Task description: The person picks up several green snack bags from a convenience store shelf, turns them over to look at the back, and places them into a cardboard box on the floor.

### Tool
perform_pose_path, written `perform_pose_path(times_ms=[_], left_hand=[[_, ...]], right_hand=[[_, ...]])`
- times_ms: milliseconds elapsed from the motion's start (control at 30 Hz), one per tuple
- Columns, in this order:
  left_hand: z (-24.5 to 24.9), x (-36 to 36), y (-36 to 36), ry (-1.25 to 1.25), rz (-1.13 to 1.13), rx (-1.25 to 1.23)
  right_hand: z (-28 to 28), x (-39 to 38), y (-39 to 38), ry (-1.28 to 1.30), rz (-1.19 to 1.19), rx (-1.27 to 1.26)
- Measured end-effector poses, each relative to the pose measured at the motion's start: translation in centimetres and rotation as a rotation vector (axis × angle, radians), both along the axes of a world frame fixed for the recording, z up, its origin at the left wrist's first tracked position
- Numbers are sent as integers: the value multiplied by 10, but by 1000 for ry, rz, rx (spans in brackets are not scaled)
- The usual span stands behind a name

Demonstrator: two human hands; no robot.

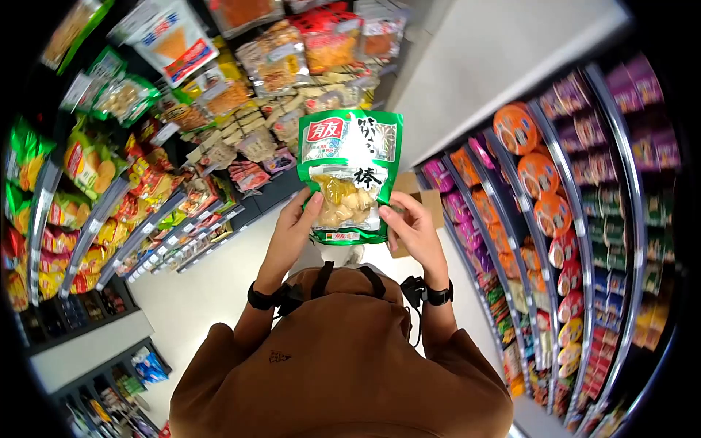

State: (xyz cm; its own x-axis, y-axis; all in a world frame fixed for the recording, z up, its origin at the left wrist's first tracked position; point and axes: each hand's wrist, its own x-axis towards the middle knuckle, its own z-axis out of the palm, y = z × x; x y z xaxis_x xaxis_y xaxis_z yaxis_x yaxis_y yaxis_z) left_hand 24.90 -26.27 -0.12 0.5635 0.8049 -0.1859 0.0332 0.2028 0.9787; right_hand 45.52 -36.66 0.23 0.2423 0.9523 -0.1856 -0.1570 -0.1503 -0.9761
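Note:
A green and silver snack bag (349,175) is held upright in front of my chest, its printed front facing me. Pale yellowish pieces show through its clear window. My left hand (296,223) grips the bag's lower left edge, thumb on the front. On the lower right edge, my right hand (412,226) pinches the bag, with its thumb also in front. The fingers behind the bag are partly hidden. Both wrists carry black bands.
Shelves of bagged snacks (87,168) stand at the left, and packets hang on a rack (274,62) ahead. Shelves with round orange tubs (537,175) rise at the right. A cardboard box (431,201) sits behind my right hand, above the pale floor (190,306).

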Motion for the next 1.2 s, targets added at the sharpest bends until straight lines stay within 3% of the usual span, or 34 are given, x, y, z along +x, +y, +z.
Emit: perform_pose_path(times_ms=[300, 600, 1200], left_hand=[[2, 69, -51, -14, -236, 47], [11, 102, -65, -34, -329, 116], [12, 96, -76, -61, -321, 90]], right_hand=[[-3, 36, -100, -101, -247, -36], [0, 42, -134, -60, -426, 35], [1, 40, -148, -74, -404, 17]])
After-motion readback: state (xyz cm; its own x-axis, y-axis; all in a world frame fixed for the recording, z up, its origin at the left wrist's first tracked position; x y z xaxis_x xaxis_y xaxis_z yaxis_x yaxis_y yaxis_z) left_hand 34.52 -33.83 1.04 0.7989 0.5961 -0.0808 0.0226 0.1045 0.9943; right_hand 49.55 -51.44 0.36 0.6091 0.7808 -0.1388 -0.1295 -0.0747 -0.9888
